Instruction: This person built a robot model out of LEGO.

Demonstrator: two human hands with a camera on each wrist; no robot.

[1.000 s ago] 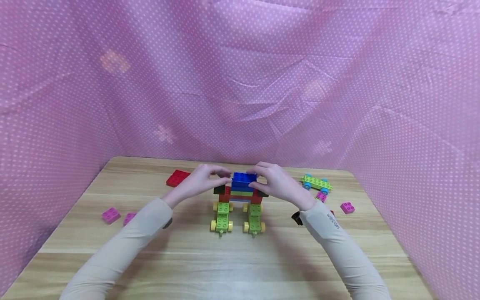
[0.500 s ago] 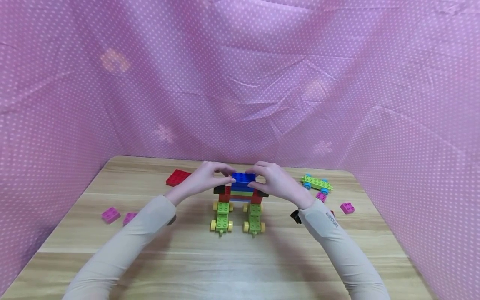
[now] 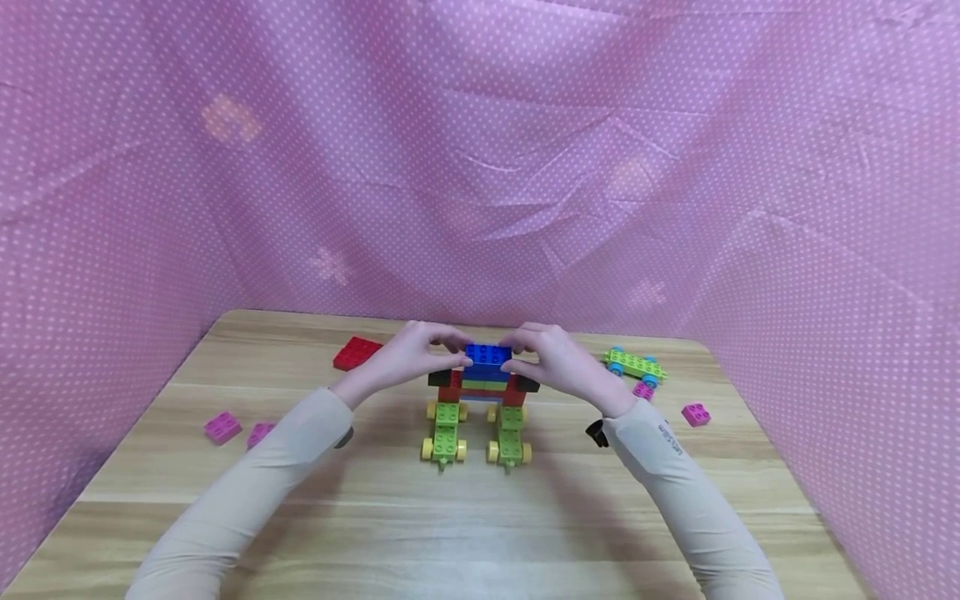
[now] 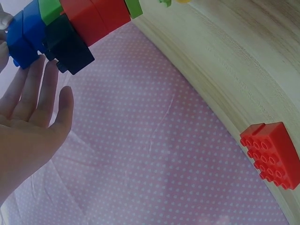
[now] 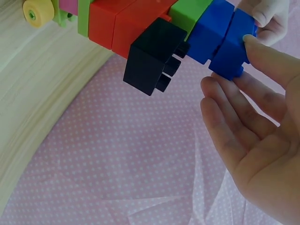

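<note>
Blue brick (image 3: 487,356) sits atop the stack (image 3: 483,387) on two wheeled bases. Left hand (image 3: 408,360) and right hand (image 3: 551,362) pinch its ends; seating looks nearly done. Loose bricks remain on the counter (image 3: 480,517).

A wooden table (image 3: 465,533) is enclosed on three sides by a pink dotted cloth (image 3: 480,167). A flat red brick (image 3: 356,353) is seen at the far left — two pink bricks (image 3: 222,428) lie nearer the left edge. At the far right a green wheeled plate (image 3: 633,365) is set, with pink bricks (image 3: 695,414) just beside it.
</note>
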